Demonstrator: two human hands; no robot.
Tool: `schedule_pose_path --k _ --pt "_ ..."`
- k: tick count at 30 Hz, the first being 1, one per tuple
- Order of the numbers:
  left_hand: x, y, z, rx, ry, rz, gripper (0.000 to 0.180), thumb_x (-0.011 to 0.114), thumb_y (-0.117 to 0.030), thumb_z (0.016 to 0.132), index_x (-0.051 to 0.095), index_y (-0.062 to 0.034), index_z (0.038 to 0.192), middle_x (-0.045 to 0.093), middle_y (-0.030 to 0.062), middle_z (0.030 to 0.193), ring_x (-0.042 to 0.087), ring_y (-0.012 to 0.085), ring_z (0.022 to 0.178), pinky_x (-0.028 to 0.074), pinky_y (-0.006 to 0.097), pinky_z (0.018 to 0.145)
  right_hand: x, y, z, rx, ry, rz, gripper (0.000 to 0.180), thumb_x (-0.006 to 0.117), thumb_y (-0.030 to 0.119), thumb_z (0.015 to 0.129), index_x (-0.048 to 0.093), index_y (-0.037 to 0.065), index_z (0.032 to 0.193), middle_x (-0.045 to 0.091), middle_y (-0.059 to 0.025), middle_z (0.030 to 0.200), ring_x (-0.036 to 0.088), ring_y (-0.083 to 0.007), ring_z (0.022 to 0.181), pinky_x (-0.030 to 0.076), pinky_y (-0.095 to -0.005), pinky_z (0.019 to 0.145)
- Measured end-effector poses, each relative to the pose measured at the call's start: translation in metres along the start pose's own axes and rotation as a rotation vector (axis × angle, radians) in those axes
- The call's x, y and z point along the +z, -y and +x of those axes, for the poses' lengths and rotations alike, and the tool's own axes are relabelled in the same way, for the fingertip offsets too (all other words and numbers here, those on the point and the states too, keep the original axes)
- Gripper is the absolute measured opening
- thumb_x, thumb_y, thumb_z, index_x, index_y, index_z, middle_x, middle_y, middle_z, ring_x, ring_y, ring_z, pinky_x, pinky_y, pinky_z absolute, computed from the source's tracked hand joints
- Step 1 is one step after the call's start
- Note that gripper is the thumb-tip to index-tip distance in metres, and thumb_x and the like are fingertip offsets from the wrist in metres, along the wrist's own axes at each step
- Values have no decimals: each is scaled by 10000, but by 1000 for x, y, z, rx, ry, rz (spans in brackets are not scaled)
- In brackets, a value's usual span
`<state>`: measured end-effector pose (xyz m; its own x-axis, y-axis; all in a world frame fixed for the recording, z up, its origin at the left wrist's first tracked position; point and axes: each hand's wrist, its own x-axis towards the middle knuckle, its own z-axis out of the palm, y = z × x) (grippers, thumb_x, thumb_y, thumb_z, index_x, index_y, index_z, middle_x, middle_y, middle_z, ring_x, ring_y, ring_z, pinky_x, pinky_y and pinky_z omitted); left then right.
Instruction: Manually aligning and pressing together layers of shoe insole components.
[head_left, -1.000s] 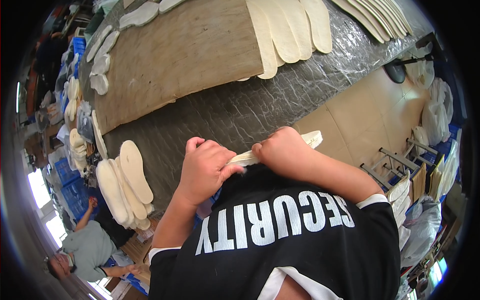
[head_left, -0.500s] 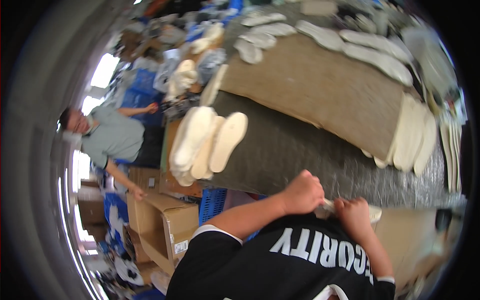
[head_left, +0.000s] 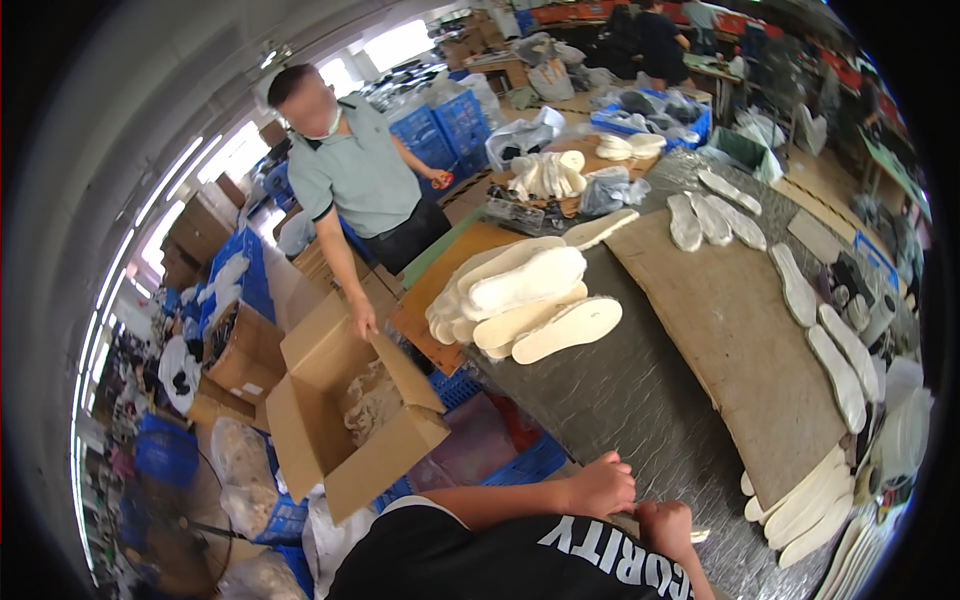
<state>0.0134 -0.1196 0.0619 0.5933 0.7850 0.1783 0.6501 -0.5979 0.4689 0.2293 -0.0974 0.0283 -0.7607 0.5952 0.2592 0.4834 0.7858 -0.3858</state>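
Close to my body at the table's near edge, my left hand [head_left: 602, 486] and my right hand [head_left: 665, 525] are side by side, both with curled fingers. Between and under them is a pale insole [head_left: 700, 536], mostly hidden; only its end shows past my right hand. Ahead and to the left, a pile of cream insoles [head_left: 527, 280] lies on the dark table [head_left: 640, 400]. More insoles [head_left: 812, 510] fan out from under a brown board [head_left: 730, 330] at the right. Several white insoles [head_left: 840, 365] lie along the board's far side.
Left of the table, a person [head_left: 365, 180] in a grey-green shirt grips the flap of an open cardboard box [head_left: 300, 425] with scraps inside. Blue crates [head_left: 540, 462] stand below the table edge. Bags and a blue bin [head_left: 655, 115] fill the background.
My view has swung left and levelled, so the pile, box and other person show further right. My hands stay together at the table edge, still on the insole.
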Motion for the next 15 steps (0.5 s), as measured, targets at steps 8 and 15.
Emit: schedule_pose_path --k 8,15 --pt "-7 -4 -34 -233 -22 -122 200 631 -282 847 637 -136 710 601 1 733 557 202 811 368 379 788 -1 7 9 -124 55 169 92 693 159 690 611 123 709 554 -96 541 576 -287 489 455 -406 481" --pt "13 -19 -36 -15 -193 39 190 651 -259 813 621 -125 681 594 13 716 554 196 798 356 380 794 -15 18 5 -30 161 297 97 687 132 763 622 64 786 584 -143 593 590 -361 545 474 -442 534"
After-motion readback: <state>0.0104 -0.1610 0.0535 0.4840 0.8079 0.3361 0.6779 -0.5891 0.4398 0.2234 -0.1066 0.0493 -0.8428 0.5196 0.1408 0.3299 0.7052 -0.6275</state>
